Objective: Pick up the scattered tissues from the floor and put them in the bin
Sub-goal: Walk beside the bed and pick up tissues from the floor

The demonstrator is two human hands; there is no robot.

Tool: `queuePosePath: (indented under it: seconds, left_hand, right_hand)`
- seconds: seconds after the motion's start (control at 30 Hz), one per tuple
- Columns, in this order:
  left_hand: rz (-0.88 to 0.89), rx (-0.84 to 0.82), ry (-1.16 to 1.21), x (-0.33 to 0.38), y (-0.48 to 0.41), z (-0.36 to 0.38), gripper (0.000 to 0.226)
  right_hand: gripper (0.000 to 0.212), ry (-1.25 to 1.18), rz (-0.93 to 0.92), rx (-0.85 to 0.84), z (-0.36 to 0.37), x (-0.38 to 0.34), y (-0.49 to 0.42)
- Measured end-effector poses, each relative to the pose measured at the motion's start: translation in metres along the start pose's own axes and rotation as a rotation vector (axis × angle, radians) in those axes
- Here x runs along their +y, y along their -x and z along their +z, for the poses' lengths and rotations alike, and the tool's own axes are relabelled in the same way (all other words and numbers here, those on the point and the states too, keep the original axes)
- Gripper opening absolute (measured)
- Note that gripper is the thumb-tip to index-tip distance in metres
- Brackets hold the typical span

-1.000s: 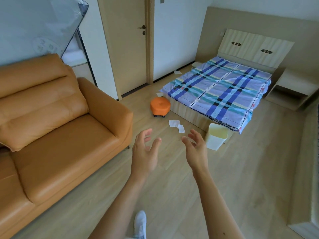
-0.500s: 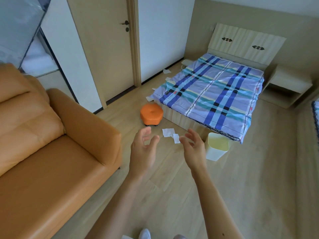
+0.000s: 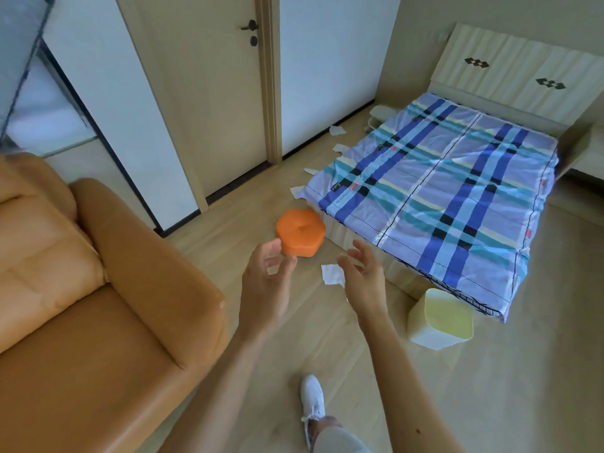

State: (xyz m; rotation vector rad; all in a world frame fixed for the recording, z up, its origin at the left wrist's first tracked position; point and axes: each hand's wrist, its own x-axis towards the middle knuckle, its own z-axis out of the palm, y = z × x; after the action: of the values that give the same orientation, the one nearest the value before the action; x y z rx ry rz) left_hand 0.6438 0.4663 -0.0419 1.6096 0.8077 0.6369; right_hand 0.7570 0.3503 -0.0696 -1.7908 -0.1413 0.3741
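Note:
Several white tissues lie on the wooden floor. The nearest tissue (image 3: 331, 274) sits just beyond my hands, partly hidden by my right hand (image 3: 366, 282). More tissues lie along the bed's left side: one (image 3: 296, 192) at its near corner, another (image 3: 311, 171) past it, and two further ones (image 3: 340, 148) (image 3: 336, 130) near the wall. The pale yellow bin (image 3: 439, 318) stands empty on the floor to the right of my right hand. My left hand (image 3: 266, 284) is raised in front of me. Both hands are empty with fingers spread.
An orange hexagonal stool (image 3: 300, 232) stands just beyond my left hand. A tan leather sofa (image 3: 98, 305) fills the left side. The bed with a blue plaid cover (image 3: 441, 191) is at the right. A closed door (image 3: 212, 93) is ahead. My white shoe (image 3: 313, 400) steps forward.
I have walked forward; the stool, tissues and bin are closer and larger in view. Both hands stay raised and empty, now reaching nearer the closest tissue.

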Motion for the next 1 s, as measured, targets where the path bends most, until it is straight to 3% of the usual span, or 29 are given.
queuePosePath:
  seconds: [0.47,1.0]
  left_hand:
    - [-0.041,0.159,-0.103,0.020,-0.259,0.017,0.033]
    - [-0.007,-0.044,-0.108,0.035,-0.621,-0.003,0.033]
  right_hand:
    - [0.054,0.041,-0.046,-0.153,0.121,-0.085,-0.271]
    - [0.055,-0.002,0.032,-0.079,0.324,-0.166,-0.538]
